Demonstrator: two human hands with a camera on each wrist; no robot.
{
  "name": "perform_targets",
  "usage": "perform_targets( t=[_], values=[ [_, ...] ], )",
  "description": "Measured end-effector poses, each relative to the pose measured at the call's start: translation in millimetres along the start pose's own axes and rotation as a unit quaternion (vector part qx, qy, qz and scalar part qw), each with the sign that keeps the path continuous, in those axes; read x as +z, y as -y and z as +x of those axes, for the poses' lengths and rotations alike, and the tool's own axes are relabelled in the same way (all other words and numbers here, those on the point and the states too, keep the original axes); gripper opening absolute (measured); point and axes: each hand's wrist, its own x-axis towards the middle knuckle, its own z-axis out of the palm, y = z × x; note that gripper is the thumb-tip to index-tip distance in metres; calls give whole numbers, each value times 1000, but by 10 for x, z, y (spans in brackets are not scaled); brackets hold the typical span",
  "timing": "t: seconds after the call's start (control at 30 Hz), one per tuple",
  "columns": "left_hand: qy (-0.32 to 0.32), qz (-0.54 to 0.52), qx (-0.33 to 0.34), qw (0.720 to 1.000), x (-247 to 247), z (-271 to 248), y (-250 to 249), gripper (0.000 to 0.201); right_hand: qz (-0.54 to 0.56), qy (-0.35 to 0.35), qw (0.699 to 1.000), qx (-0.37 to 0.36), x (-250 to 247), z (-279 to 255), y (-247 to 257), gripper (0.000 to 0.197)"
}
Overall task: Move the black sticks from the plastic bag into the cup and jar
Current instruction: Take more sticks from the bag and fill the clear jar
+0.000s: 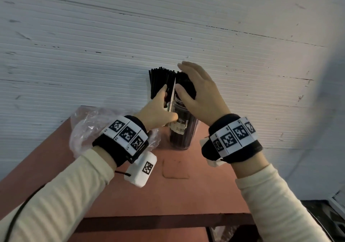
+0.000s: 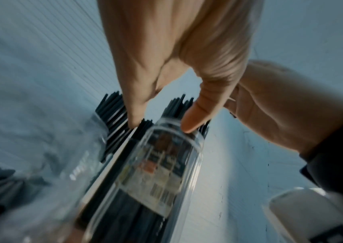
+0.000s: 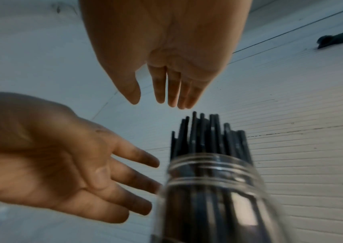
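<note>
Only the head view takes in the whole scene: a clear glass jar (image 1: pixel 183 127) with a barcoded label stands near the far edge of the reddish-brown table (image 1: pixel 186 191), packed with thin black sticks (image 1: pixel 183 82) whose squared tips rise well above its mouth. A second bunch of sticks (image 1: pixel 158 82) stands just left of it, behind the left hand (image 1: pixel 158 109); its holder is hidden there, while the left wrist view shows a blurred clear wall beside the jar that may be the cup. The crinkled plastic bag (image 1: pixel 84 127) lies toward the table's left edge, partly behind the left wrist.

The right hand (image 1: pixel 199 94) is beside the jar's sticks with fingers straight and together; the right wrist view shows a gap between its fingers (image 3: pixel 172 92) and the stick tips. The left hand's fingers are spread and relaxed, its thumb (image 2: pixel 197 118) against the jar's threaded rim, gripping nothing.

A ribbed white wall (image 1: pixel 130 36) rises behind.
</note>
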Motion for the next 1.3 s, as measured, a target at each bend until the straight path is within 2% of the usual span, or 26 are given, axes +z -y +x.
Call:
perform_targets(
  t=[0.1, 0.17, 0.27, 0.33, 0.4, 0.47, 0.53, 0.6, 0.73, 0.83, 1.03, 1.17, 1.3],
  values=[
    [-60, -28, 31, 997, -311, -239, -33, 66, 86, -36, 996, 13, 54, -50, 202, 25],
    [-110, 5, 53, 992, -561, -381, -6, 48, 150, -3, 988, 47, 146, -88, 332, 11],
    [-147, 91, 79, 982, -883, -585, 88, 31, 155, 116, 977, 90, 367, -154, 490, 11],
    [-155, 185, 62, 968, -1075, -681, 199, 25, 113, 218, 964, 98, 556, -188, 558, 17],
    [-129, 257, -5, 958, -1255, -734, 351, 28, 66, 324, 939, 98, 735, -205, 634, 25],
    [-51, 290, -67, 953, -1374, -764, 486, 36, 26, 405, 910, 86, 896, -207, 708, 32],
    [11, 298, -92, 950, -1416, -810, 576, 44, -3, 461, 885, 69, 1019, -189, 765, 37],
    [26, 307, -105, 946, -1405, -836, 637, 54, -33, 492, 867, 67, 1134, -151, 766, 39],
    [-1, 319, -91, 943, -1345, -817, 700, 66, -95, 481, 867, 86, 1367, -118, 618, 48],
    [-14, 329, -73, 941, -1311, -798, 696, 72, -116, 475, 862, 133, 1510, -106, 522, 61],
    [4, 314, -62, 947, -1258, -774, 637, 84, -115, 451, 863, 197, 1660, -25, 440, 49],
    [11, 298, -53, 953, -1256, -767, 632, 86, -122, 454, 863, 186, 1682, -1, 449, 49],
    [17, 276, -44, 960, -1279, -751, 663, 89, -120, 471, 864, 131, 1655, 13, 508, 48]
  ],
)
